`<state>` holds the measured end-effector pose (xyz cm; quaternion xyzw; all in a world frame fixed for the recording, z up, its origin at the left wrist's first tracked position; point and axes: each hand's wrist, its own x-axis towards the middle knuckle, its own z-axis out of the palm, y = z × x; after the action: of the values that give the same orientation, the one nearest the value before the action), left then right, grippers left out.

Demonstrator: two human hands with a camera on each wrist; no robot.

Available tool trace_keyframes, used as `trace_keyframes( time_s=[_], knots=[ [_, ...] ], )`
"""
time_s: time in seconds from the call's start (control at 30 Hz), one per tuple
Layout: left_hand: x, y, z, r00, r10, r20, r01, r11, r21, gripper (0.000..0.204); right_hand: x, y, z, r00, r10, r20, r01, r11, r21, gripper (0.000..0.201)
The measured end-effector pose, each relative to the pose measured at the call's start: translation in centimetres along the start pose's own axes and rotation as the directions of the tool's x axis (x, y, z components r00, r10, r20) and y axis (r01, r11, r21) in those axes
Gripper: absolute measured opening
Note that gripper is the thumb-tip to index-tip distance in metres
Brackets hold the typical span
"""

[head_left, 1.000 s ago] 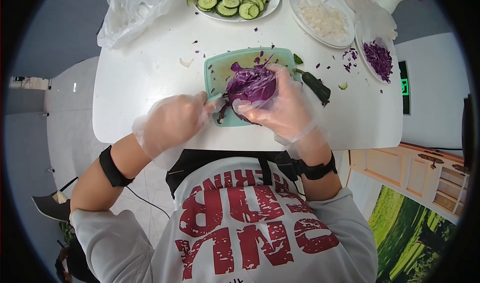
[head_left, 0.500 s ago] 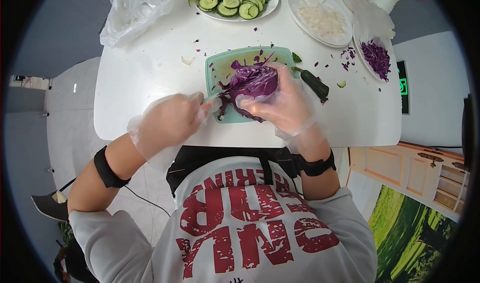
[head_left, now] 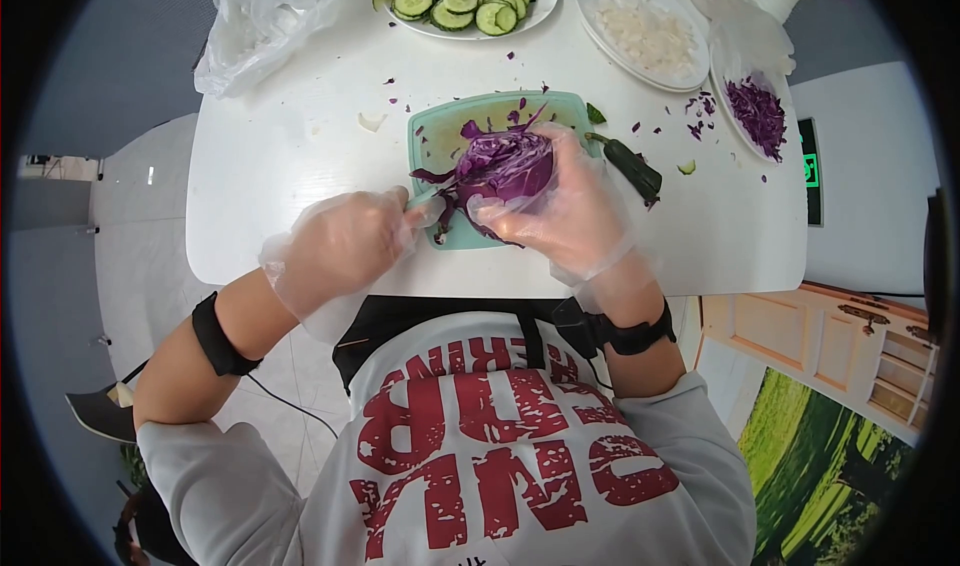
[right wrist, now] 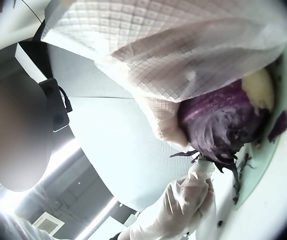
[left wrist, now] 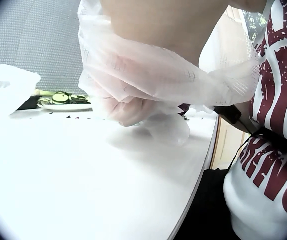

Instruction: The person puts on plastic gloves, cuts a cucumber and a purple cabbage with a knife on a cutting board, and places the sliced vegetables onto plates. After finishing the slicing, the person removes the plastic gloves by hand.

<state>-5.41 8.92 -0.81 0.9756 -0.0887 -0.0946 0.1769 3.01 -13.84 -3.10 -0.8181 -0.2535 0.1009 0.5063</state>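
Note:
A cut head of red cabbage (head_left: 505, 171) stands on the pale green cutting board (head_left: 430, 131), its shredded face turned up. My right hand (head_left: 570, 201), in a clear plastic glove, grips it from the right, thumb on the near side. My left hand (head_left: 345, 241), also gloved, grips a slim pale green-handled tool (head_left: 424, 197) at the cabbage's left side; its working end is hidden among loose purple shreds. In the right wrist view, the left fingertips are right at the cabbage's lower edge, where dark strips (right wrist: 227, 167) hang.
A cucumber end (head_left: 628, 171) lies right of the board. Farther back are plates of cucumber slices (head_left: 460, 3), pale chopped pieces (head_left: 645, 36) and shredded cabbage (head_left: 755, 118). A crumpled plastic bag (head_left: 275, 31) sits at the back left. Purple scraps dot the white table (head_left: 270, 166).
The left hand shifts slightly back and forth beside the cabbage. A purple strip now sticks out leftward above the tool. The right hand keeps its grip in nearly the same place.

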Motion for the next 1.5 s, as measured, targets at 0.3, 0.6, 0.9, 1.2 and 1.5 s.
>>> trace_keyframes(
  time_s=[0.3,0.6,0.9,1.2,1.5],
  knots=[
    [1.7,1.7,-0.8,0.999,-0.047,0.006,0.047,0.991,-0.124,0.027,-0.3,0.8,1.0,0.993,0.008,-0.12,-0.005,1.0,0.029,0.081],
    [0.5,1.0,-1.0,0.992,0.116,-0.059,-0.119,0.992,-0.051,0.019,-0.3,0.7,0.6,0.994,0.073,-0.078,-0.07,0.997,0.042,0.087],
    [-0.2,-0.3,-0.5,0.996,-0.052,0.069,0.058,0.994,-0.097,0.019,0.0,0.6,0.1,0.999,0.051,-0.013,-0.051,0.999,0.016,0.079],
    [1.4,-1.4,0.5,0.998,0.05,0.045,-0.048,0.998,-0.041,0.027,0.1,0.8,0.2,0.999,0.037,-0.009,-0.037,0.999,-0.002,0.074],
    [2.2,0.5,0.0,1.0,0.006,-0.029,-0.007,0.999,-0.039,0.034,-0.1,0.2,0.5,0.992,0.122,0.012,-0.123,0.98,0.159,0.075]
  ],
)
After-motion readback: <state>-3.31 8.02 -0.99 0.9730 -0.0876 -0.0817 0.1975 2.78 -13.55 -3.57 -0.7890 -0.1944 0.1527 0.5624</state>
